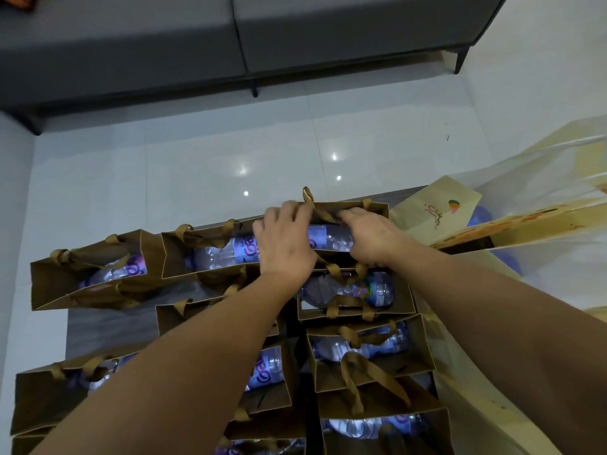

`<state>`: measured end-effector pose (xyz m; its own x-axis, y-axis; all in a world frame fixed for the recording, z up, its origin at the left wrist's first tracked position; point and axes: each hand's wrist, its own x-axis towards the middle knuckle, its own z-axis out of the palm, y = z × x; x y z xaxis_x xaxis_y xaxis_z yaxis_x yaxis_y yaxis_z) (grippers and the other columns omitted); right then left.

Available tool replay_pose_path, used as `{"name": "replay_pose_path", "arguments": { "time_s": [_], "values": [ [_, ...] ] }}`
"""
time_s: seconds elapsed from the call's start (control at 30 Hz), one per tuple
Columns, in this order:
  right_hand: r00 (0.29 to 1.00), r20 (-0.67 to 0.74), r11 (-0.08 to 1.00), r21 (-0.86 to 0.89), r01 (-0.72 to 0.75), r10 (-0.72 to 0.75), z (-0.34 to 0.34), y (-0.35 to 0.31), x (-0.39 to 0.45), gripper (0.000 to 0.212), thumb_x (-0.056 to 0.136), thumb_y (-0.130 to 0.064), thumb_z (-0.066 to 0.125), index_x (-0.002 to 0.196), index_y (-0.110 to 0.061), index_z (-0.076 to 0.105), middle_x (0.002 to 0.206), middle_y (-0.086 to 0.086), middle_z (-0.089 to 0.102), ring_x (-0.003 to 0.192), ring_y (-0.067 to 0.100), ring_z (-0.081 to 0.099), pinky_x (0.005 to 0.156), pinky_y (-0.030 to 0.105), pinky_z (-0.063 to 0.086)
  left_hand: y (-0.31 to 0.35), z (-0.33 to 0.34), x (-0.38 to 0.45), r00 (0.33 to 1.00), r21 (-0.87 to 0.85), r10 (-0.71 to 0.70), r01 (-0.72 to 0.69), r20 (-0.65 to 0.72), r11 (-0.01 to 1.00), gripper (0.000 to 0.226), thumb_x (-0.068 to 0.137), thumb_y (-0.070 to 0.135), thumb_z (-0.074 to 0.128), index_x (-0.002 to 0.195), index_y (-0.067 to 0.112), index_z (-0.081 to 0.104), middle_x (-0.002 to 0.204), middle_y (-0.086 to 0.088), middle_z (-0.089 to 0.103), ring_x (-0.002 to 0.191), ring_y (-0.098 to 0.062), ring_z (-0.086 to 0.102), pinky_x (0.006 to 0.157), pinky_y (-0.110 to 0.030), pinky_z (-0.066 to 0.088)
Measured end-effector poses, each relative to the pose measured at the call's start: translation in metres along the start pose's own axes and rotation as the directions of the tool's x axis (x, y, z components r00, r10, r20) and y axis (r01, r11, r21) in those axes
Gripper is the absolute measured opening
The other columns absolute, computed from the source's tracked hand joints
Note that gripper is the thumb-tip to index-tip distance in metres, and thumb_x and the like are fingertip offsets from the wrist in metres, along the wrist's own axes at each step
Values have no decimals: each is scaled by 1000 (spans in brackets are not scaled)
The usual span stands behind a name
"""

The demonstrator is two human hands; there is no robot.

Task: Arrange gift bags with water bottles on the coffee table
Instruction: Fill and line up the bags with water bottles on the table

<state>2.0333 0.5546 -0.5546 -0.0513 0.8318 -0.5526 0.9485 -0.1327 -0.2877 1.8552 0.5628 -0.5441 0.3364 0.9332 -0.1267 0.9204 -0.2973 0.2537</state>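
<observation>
the left hand (285,244) reaches over the far brown gift bag (377,210) at the back edge of the coffee table (98,326), its fingers curled over the bag's far rim beside a ribbon handle (308,197); it grips that rim. the right hand (372,234) lies just beside it on the same bag, fingers bent onto the ribbon at the far rim, though whether they pinch it or only press on it cannot be told. between the two hands shows a water bottle (331,237) lying on its side inside that bag, long axis running left to right; which end carries the cap cannot be told. more brown bags with bottles stand in rows nearer the camera and to the left. to the right lean pale cream bags (437,213). a grey sofa (230,44) stands beyond on the white tiled floor (164,165).
</observation>
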Motion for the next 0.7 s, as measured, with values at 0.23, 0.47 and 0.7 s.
{"name": "replay_pose_path", "arguments": {
  "time_s": [0.23,0.47,0.7],
  "values": [
    [997,-48,971,233,-49,62,-8,3,-6,12,82,-18,62,84,-28,66,81,-3,65,81,20,62,66,34,52,-7,0,4,864,-46,312,-320,397,946,47,79,27,63,126,29,57,127,8,59,126,-20,41,109,-48,24],
    [984,72,983,-77,167,-161,-3,23,-26,37,74,-26,72,108,-31,61,97,-5,50,98,20,49,79,35,46,8,1,19,860,-52,290,-297,419,954,40,84,22,67,121,34,58,106,7,63,114,-21,53,107,-55,28],
    [986,-55,953,-270,135,-155,8,27,-19,16,96,-23,57,108,-20,67,101,2,64,93,23,60,71,33,45,-14,8,13,881,135,205,-286,427,949,27,94,13,55,119,25,58,106,-4,64,102,-26,56,93,-40,39]
  ]
}}
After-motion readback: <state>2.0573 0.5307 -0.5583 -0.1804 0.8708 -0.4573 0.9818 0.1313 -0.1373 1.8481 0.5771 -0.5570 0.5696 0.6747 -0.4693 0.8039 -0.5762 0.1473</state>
